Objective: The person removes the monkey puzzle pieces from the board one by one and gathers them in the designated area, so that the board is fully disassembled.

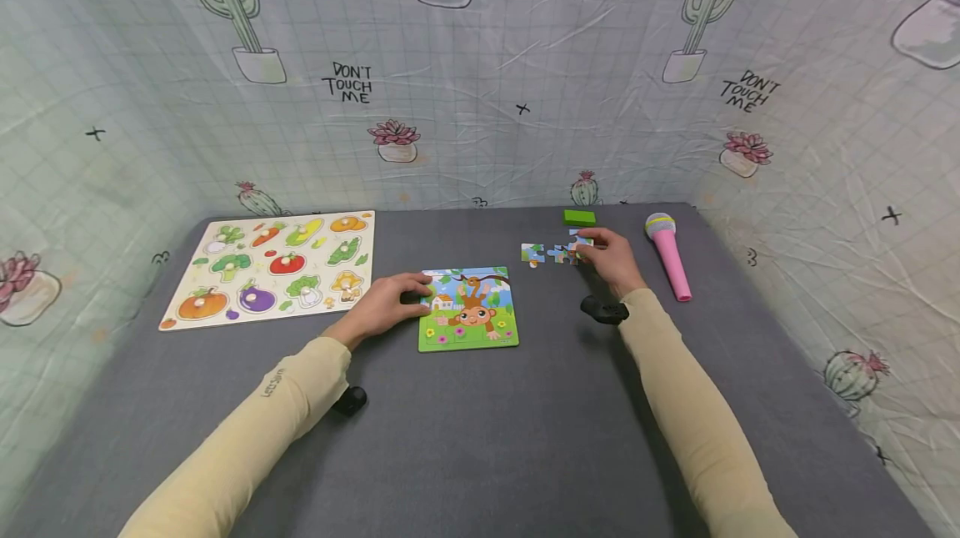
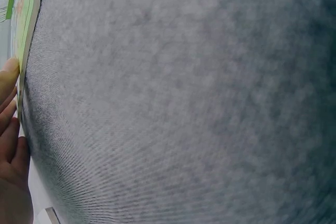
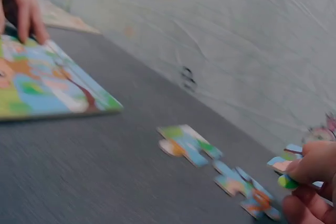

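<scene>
A square jigsaw puzzle (image 1: 472, 314) with a hanging monkey picture lies flat at the middle of the grey table. Fingertips and thumb of my left hand (image 1: 386, 302) rest on its left edge; the left wrist view shows part of that hand (image 2: 11, 156) at the puzzle's side. To the right, my right hand (image 1: 615, 261) pinches a small jigsaw piece (image 3: 287, 165) between thumb and fingers, just above the table. Beside it lie a loose jigsaw piece (image 3: 189, 144) and more pieces (image 3: 245, 190) close to the right hand, partly overlapped by it in the head view.
A large vegetable puzzle board (image 1: 255, 281) lies at the back left. Behind the loose pieces sits a green block (image 1: 579, 218). A pink toy microphone (image 1: 670, 258) lies right of the right hand. Patterned cloth (image 1: 480, 87) walls the table's back and sides.
</scene>
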`<state>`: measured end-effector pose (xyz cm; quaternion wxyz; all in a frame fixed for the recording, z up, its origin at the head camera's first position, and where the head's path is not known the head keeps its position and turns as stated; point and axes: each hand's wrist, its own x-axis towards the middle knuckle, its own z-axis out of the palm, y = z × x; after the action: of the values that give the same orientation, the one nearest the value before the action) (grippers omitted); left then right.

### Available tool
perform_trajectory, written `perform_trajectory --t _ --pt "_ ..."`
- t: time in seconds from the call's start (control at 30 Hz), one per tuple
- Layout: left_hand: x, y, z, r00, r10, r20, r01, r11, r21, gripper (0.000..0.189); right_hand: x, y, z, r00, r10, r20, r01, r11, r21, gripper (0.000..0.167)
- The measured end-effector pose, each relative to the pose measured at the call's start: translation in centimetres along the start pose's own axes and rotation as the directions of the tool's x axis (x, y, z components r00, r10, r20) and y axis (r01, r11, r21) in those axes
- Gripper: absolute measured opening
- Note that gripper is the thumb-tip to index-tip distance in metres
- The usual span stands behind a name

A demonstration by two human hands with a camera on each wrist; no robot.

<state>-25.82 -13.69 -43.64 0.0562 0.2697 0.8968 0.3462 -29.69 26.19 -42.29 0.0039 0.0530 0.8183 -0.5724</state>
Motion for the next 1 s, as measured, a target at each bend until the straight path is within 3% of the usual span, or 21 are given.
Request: perform_trajectory --t 0.2,0.4,0.6,0.87,1.0 --pt "0.0 0.1 0.2 1.0 -0.008 -0.008 0.008 1.0 0.006 0.031 0.7 1.0 -2.9 0.999 0.036 -0.001 -0.036 0.994 -0.098 0.04" --pt "0.0 0.0 0.3 1.0 -0.018 -0.021 0.018 1.0 0.006 0.03 1.0 1.7 -4.5 0.997 0.071 0.034 -0.064 0.985 -0.158 0.039" --pt "0.0 0.0 0.3 1.0 -0.017 -0.018 0.017 1.0 0.004 0.03 0.9 1.9 -5.1 0.994 0.067 0.084 -0.047 0.975 -0.219 0.038" --pt "0.1 0.0 0.2 1.0 -0.019 -0.013 0.019 1.0 0.008 0.031 1.0 2.5 -5.1 0.998 0.018 0.052 0.003 0.925 -0.38 0.035" --pt "0.0 0.0 0.2 1.0 -0.015 -0.013 0.015 1.0 0.005 0.03 1.2 2.9 -4.9 0.999 -0.019 0.034 0.032 0.91 -0.414 0.032"
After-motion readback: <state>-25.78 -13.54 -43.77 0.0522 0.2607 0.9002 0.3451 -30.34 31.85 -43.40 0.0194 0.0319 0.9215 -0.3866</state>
